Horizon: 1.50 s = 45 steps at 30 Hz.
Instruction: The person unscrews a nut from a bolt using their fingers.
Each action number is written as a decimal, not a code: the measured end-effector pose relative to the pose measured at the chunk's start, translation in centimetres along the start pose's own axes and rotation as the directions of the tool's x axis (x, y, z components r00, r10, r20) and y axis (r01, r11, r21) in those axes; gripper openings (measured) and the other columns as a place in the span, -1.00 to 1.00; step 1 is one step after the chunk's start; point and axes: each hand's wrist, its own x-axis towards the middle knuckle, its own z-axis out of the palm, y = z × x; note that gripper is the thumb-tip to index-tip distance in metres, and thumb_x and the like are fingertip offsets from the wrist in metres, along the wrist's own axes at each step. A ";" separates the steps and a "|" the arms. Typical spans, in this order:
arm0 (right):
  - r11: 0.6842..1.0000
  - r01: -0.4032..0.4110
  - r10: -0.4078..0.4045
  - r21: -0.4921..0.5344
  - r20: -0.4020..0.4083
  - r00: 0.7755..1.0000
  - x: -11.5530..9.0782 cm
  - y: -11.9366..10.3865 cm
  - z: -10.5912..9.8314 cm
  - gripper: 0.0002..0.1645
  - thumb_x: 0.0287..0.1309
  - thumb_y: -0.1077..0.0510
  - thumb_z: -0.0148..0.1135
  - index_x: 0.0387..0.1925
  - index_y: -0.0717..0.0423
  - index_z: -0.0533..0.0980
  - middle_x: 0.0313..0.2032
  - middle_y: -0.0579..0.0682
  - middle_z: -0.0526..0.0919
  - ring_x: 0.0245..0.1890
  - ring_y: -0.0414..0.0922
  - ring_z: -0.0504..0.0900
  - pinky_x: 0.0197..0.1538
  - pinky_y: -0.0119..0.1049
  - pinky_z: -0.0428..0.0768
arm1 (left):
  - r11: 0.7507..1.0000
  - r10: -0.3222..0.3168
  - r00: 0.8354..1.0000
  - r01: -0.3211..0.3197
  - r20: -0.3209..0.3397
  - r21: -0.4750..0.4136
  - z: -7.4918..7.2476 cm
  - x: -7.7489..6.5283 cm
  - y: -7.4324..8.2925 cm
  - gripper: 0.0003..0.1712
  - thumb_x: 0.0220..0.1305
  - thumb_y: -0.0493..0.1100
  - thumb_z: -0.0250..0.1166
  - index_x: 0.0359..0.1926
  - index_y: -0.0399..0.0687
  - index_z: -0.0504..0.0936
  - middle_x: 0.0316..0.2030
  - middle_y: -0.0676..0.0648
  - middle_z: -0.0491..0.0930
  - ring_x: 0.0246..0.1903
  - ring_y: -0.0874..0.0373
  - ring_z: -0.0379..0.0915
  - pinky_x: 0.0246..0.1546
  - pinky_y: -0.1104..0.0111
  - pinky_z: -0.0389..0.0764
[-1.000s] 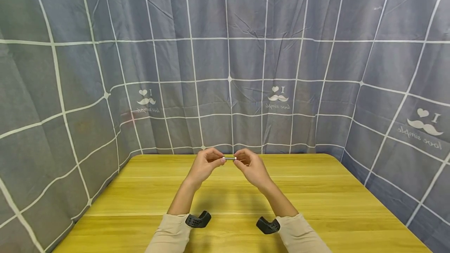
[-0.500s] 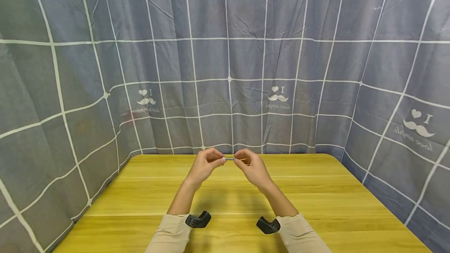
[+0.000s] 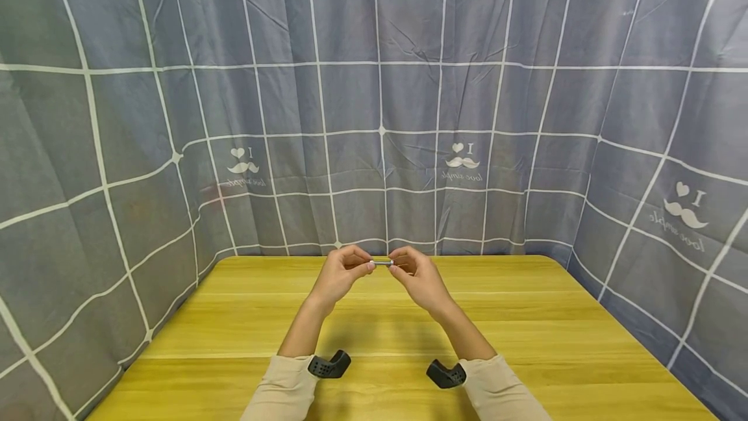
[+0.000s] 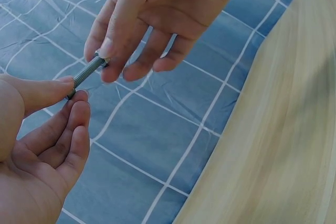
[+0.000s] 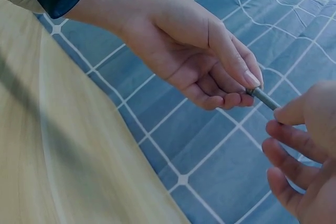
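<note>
Both hands are raised above the far part of the table, with a threaded metal bolt [image 4: 88, 73] stretched between them. My left hand [image 3: 337, 276] pinches one end of the bolt between thumb and index finger; its fingertips mostly cover that end. At the other end, the thumb and index finger of my right hand [image 3: 423, 282] pinch a wider, nut-like piece [image 4: 98, 54], partly hidden by the fingertips. Bare thread shows between the two pinches. In the left wrist view the right hand's other fingers hang apart, touching nothing.
Beneath the arms spreads a yellow wood-grain table [image 3: 374, 330], its far edge just behind the hands. Grey-blue curtains [image 3: 350, 96] with white grid lines surround it on the back and both sides. A black wrist device [image 3: 329, 365] sits at the left cuff, another [image 3: 446, 374] at the right.
Both arms keep their place. The right fingertips shift slightly at their end of the bolt: its pale tip showed, was covered half a second ago, and shows again now.
</note>
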 end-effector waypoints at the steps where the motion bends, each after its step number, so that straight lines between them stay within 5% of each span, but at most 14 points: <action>1: 1.000 -0.010 0.010 -0.005 0.000 1.000 0.0 0.0 0.0 -0.71 0.42 0.23 0.31 0.12 0.11 0.58 -0.06 0.07 0.73 -0.05 0.05 0.69 0.03 0.08 0.63 | 1.000 -0.002 1.000 0.002 0.001 0.000 0.0 0.0 0.0 -0.89 0.40 -0.30 0.37 -0.13 -0.27 0.71 -0.19 -0.19 0.75 -0.10 -0.18 0.66 0.03 0.02 0.59; 5: 0.998 -0.059 0.059 -0.006 -0.001 0.998 0.0 0.0 0.0 -0.64 0.44 0.13 0.30 0.20 0.09 0.56 -0.06 0.06 0.74 -0.06 0.03 0.69 0.02 0.09 0.62 | 1.000 -0.007 1.000 0.007 0.003 0.004 0.1 0.0 -0.1 -0.90 0.40 -0.30 0.37 -0.12 -0.27 0.70 -0.17 -0.21 0.75 -0.10 -0.16 0.66 0.04 0.00 0.59; 10: 0.999 -0.028 0.028 0.030 0.002 1.000 0.2 0.2 -0.1 -0.75 0.48 0.18 0.24 0.04 0.27 0.61 -0.15 0.11 0.75 -0.09 0.12 0.69 0.03 0.06 0.62 | 1.000 -0.010 1.000 0.010 -0.001 0.002 0.1 0.1 0.0 -0.89 0.39 -0.30 0.38 -0.12 -0.27 0.71 -0.18 -0.21 0.75 -0.09 -0.19 0.65 0.04 0.00 0.59; 19: 0.999 -0.049 0.049 -0.010 -0.005 0.999 0.2 0.1 -0.2 -0.68 0.47 0.10 0.27 0.14 0.14 0.60 -0.08 0.02 0.74 -0.05 0.06 0.68 0.02 0.07 0.62 | 1.000 -0.018 1.000 0.018 -0.013 0.003 0.3 0.1 0.0 -0.86 0.39 -0.33 0.37 -0.10 -0.33 0.69 -0.16 -0.27 0.74 -0.08 -0.26 0.64 0.05 -0.03 0.57; 24: 1.000 -0.004 0.004 0.001 -0.014 1.000 0.3 0.3 -0.2 -0.82 0.43 0.24 0.28 -0.01 0.21 0.64 -0.11 0.04 0.73 -0.06 0.05 0.69 0.02 0.03 0.62 | 1.000 -0.009 1.000 0.009 -0.007 0.001 0.3 0.1 0.0 -0.86 0.38 -0.30 0.39 -0.11 -0.31 0.70 -0.18 -0.23 0.74 -0.10 -0.22 0.65 0.04 -0.01 0.58; 31: 0.999 -0.049 0.049 -0.003 -0.005 0.999 0.2 0.1 -0.2 -0.63 0.45 0.07 0.30 0.18 0.12 0.58 -0.04 0.04 0.73 -0.06 0.05 0.69 -0.01 0.03 0.65 | 1.000 -0.025 1.000 0.025 -0.011 -0.003 0.3 0.3 -0.4 -0.89 0.39 -0.31 0.38 -0.13 -0.28 0.70 -0.16 -0.27 0.74 -0.07 -0.29 0.63 0.04 0.01 0.59; 38: 1.000 -0.031 0.031 0.006 -0.003 1.000 0.4 0.4 -0.3 -0.83 0.47 0.19 0.25 -0.03 0.20 0.64 -0.18 0.04 0.75 -0.14 -0.01 0.70 -0.03 -0.08 0.65 | 1.000 -0.019 1.000 0.019 -0.010 0.000 0.4 0.3 -0.2 -0.87 0.39 -0.30 0.38 -0.11 -0.30 0.70 -0.15 -0.31 0.73 -0.08 -0.25 0.64 0.05 -0.02 0.58; 45: 0.999 -0.050 0.050 -0.007 -0.004 0.999 0.5 0.3 -0.5 -0.62 0.43 0.13 0.32 0.20 0.09 0.55 -0.03 0.01 0.72 -0.05 0.08 0.68 -0.01 0.05 0.63 | 1.000 -0.016 1.000 0.016 -0.026 0.016 0.5 0.6 -0.1 -0.89 0.40 -0.36 0.35 -0.11 -0.35 0.69 -0.18 -0.24 0.74 -0.10 -0.20 0.65 0.04 -0.01 0.59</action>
